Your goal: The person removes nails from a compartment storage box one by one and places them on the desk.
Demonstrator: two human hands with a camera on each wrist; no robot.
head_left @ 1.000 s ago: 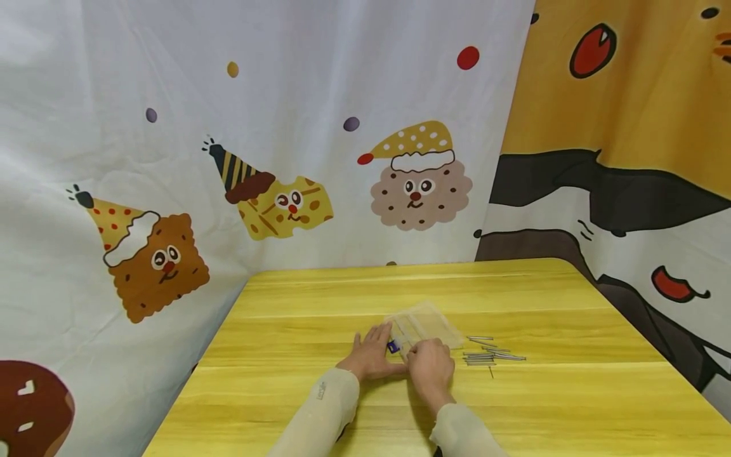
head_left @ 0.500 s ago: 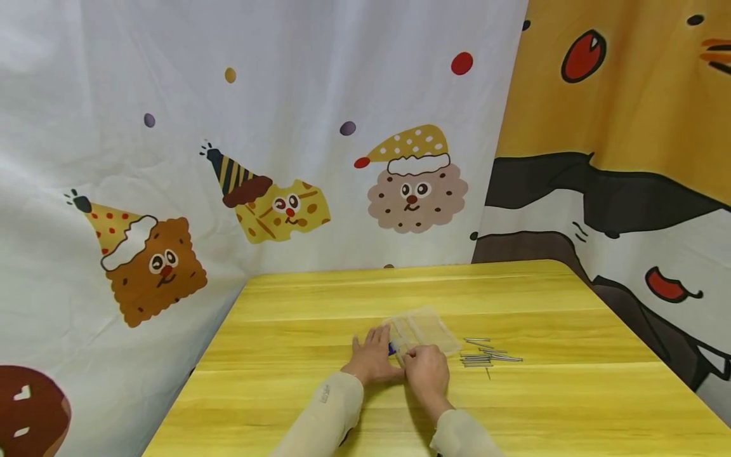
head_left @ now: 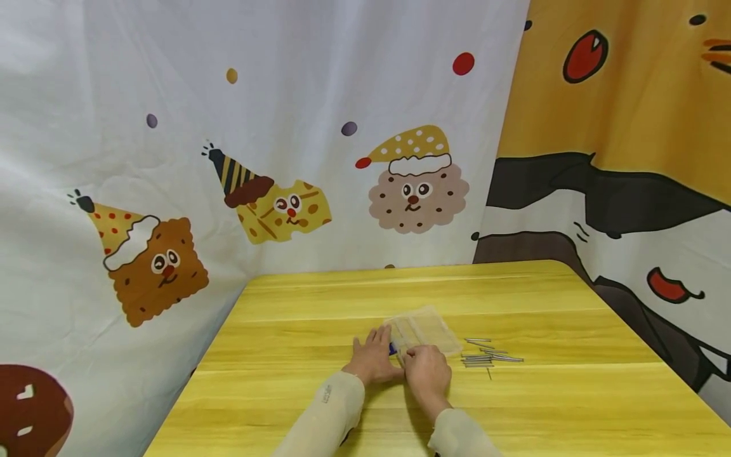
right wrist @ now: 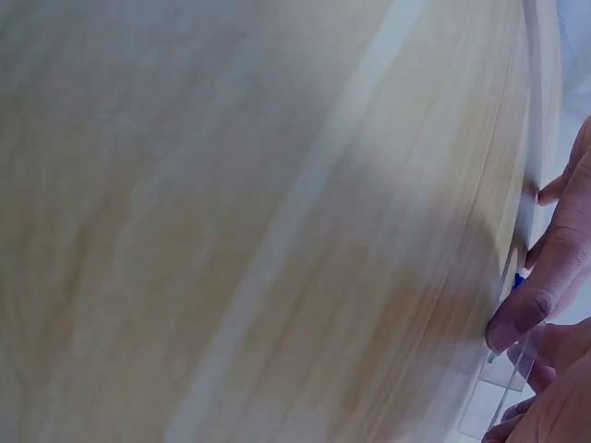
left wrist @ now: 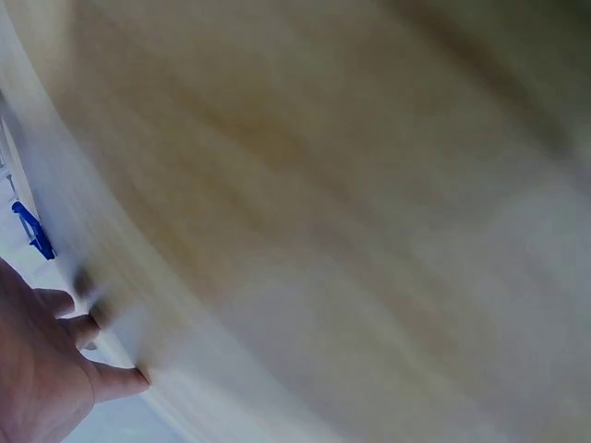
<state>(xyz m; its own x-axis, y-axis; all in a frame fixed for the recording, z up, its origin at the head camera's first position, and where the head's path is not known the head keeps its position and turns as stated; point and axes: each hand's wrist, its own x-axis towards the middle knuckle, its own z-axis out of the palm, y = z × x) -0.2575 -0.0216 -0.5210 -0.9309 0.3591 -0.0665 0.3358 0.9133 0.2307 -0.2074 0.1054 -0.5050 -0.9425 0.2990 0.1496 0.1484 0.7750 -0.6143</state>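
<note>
A clear plastic box [head_left: 427, 328] lies near the middle of the yellow table [head_left: 320, 304]. My left hand [head_left: 374, 359] rests flat on the table at the box's left near corner, fingers straight. A small blue piece [head_left: 392, 348] shows between its fingertips and the box, and also in the left wrist view [left wrist: 32, 231]. My right hand [head_left: 426, 369] has its fingers curled on the box's near edge. In the right wrist view a clear plastic edge [right wrist: 506, 380] sits between those fingers. Both wrist views are blurred and mostly filled by the tabletop.
Several thin metal pins [head_left: 488, 357] lie loose on the table just right of the box. Printed cartoon curtains [head_left: 285, 158] hang close behind and to both sides. The table's left edge [head_left: 200, 374] and right edge [head_left: 657, 355] are in view.
Both hands stay at the box's near edge and the right hand has edged slightly left. The head view has shifted a little.
</note>
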